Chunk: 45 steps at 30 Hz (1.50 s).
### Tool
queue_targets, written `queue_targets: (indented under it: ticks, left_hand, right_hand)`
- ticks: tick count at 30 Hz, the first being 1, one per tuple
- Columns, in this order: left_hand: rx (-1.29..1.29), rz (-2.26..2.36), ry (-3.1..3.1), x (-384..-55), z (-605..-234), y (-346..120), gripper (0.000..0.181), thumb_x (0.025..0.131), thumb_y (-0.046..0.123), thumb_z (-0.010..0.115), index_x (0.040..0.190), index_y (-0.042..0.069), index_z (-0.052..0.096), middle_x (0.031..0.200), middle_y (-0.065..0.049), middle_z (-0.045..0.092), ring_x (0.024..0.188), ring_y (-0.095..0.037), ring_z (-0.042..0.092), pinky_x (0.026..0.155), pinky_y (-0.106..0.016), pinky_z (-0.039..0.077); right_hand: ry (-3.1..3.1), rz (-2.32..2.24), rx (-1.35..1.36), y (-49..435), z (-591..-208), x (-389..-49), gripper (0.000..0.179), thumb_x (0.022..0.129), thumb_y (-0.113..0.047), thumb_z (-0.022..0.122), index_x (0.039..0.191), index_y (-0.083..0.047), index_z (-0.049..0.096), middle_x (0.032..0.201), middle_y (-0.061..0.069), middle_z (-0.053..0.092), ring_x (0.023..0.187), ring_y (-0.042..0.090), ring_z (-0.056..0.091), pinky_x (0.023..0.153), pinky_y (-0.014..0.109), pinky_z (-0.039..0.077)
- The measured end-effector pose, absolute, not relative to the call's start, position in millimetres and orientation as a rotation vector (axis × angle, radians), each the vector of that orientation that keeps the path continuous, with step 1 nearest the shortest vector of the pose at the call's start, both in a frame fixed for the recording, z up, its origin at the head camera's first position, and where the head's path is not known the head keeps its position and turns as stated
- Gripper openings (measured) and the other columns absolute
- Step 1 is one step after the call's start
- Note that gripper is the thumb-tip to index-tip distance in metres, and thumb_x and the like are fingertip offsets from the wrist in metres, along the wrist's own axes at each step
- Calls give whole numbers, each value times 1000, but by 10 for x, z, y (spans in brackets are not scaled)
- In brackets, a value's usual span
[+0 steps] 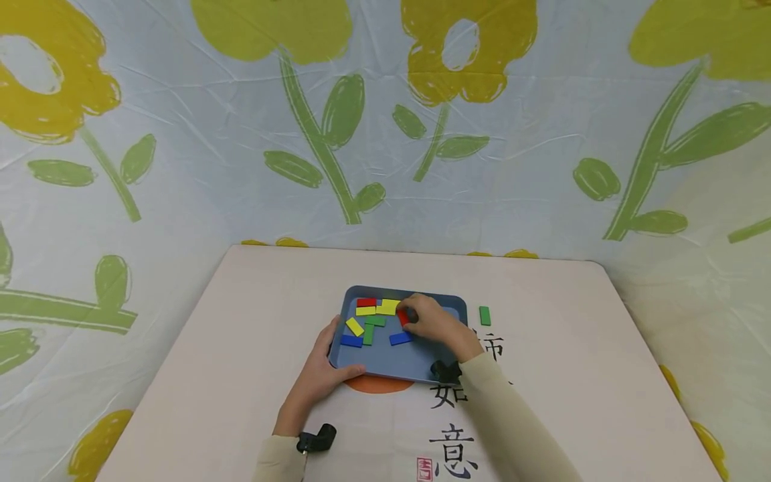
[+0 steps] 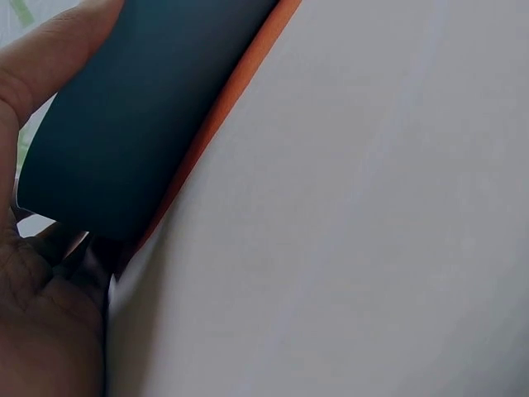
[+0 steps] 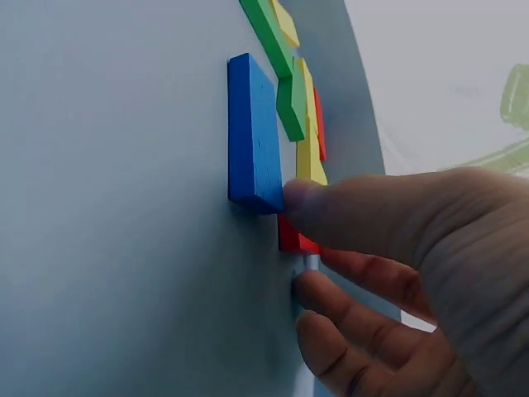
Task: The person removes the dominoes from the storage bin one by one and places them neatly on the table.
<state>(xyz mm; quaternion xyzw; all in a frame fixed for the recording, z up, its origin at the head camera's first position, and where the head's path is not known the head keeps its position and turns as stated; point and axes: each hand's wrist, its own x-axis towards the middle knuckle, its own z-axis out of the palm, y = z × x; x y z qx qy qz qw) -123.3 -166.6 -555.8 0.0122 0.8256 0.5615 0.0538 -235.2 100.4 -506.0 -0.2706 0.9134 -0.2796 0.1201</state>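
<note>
Right hand (image 3: 438,244) pinches red block (image 3: 295,237) near blue block (image 3: 254,136); green blocks (image 3: 291,107), yellow blocks (image 3: 306,155) beyond on tray (image 3: 124,198)

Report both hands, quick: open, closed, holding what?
Left hand: holding the tray at its near left corner.
Right hand: pinching a red block over the tray.

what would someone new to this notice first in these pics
Probably the big yellow flowers on the backdrop behind the table. Next comes the blue-grey tray of coloured blocks, its near left corner held by the left hand while the right hand pinches a red block inside it. A lone green block lies right of the tray.
</note>
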Motion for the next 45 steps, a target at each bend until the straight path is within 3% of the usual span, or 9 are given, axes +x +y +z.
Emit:
queue_targets:
  ticks: [8, 18, 31, 45]
  left_hand:
    - [43, 1720, 2501, -1227, -5551, -1654, 114, 79, 34, 90, 166, 23, 18, 170, -8, 23, 153, -34, 29, 122, -66, 26]
    - [32, 1710, 2510, -1229, -5545, -1656, 114, 78, 36, 90, 166, 25, 19, 170, -7, 24, 152, -33, 30, 121, -65, 28]
    - [28, 1709, 2513, -1235, -5556, -1656, 115, 77, 36, 91, 166, 23, 19, 170, -6, 23, 154, -34, 27, 122, -67, 25]
    - [24, 1698, 2522, -1233, -5552, -1647, 114, 77, 36, 91, 166, 22, 19, 171, -7, 23, 156, -35, 25, 122, -66, 24]
  right_hand:
    - [2709, -816, -789, 1001, -5110, -2376, 39, 91, -11, 80, 127, -3, 69, 124, 15, 63, 98, 22, 61, 87, 39, 58]
    - [2722, -828, -783, 1048, -5115, -2383, 39, 89, -13, 82, 124, -2, 70, 118, 11, 68, 91, 19, 58, 80, 35, 56]
    - [2750, -1047, -620, 1286, -4979, -2202, 44, 89, -12, 81, 131, -3, 68, 126, 14, 66, 107, 31, 70, 87, 43, 61]
    - [2758, -1218, -514, 1464, -4965, -1985, 46, 89, -14, 82, 131, -4, 68, 129, 15, 65, 103, 31, 70, 85, 45, 62]
